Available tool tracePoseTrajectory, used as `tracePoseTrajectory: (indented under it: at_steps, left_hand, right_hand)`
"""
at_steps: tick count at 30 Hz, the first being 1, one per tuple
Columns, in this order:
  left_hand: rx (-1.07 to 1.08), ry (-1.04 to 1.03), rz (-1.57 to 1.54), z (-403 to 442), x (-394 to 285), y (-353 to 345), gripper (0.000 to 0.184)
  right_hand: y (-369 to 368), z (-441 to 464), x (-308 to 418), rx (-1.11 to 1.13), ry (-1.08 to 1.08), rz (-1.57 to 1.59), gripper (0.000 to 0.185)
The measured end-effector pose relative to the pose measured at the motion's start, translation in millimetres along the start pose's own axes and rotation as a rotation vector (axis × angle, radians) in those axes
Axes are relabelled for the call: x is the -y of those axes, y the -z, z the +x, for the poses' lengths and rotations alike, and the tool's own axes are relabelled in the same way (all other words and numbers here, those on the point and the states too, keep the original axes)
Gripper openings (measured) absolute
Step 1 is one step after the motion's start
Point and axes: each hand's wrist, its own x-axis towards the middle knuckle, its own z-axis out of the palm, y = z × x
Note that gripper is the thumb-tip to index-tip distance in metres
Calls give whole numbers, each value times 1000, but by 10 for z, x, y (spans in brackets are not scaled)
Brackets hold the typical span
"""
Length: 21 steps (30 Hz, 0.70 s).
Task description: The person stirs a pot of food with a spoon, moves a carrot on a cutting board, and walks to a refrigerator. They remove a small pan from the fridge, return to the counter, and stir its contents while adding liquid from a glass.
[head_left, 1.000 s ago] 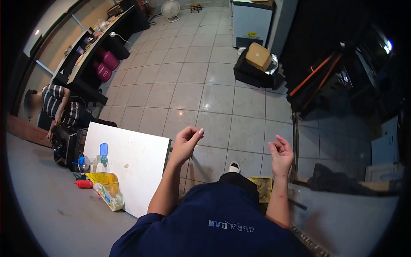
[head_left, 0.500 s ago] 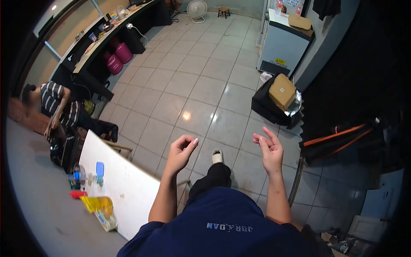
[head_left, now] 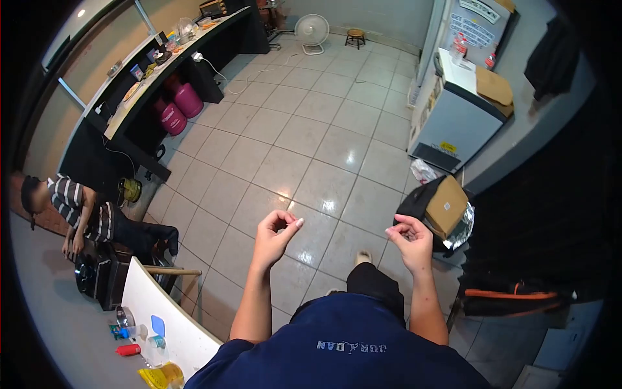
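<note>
My left hand is raised in front of my body, its fingers curled in toward the thumb in a loose pinch. To the right my right hand is held at the same height, thumb and fingertips drawn together. Neither hand shows an object in it. Both are over the tiled floor and touch nothing. A black bag with a cardboard box on it is nearest to my right hand.
A white table with a red bottle and a yellow packet stands lower left. A seated person is beyond it. A long counter, pink cylinders, a fan, a stool and a freezer stand farther away.
My view has moved forward over the floor, and the table has slid toward the lower left. The freezer and bag are closer. My right fingers have curled inward from a more spread pose.
</note>
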Motion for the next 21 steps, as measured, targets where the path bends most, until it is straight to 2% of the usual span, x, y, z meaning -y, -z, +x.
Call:
tracePoseTrajectory:
  at_steps: [2,6,10,15,21]
  left_hand:
    - [26,-13,63,383,9,-88,16]
    - [-66,5,151,1263,163,-151,15]
    - [-190,73,134,2141,-21,-241,15]
    - [-189,-51,173,3122,-263,-207,11]
    - [-309,1,80,4289,2,50,16]
  right_hand:
    - [-1,433,-164,-8,-34,-44,35]
    - [-34,1512,-356,11,-132,-64,31]
    - [-176,2674,-239,60,-123,-110,25]
    - [-521,4068,-102,168,-16,-36,26]
    - [-1035,5415,-294,284,23,-10,26]
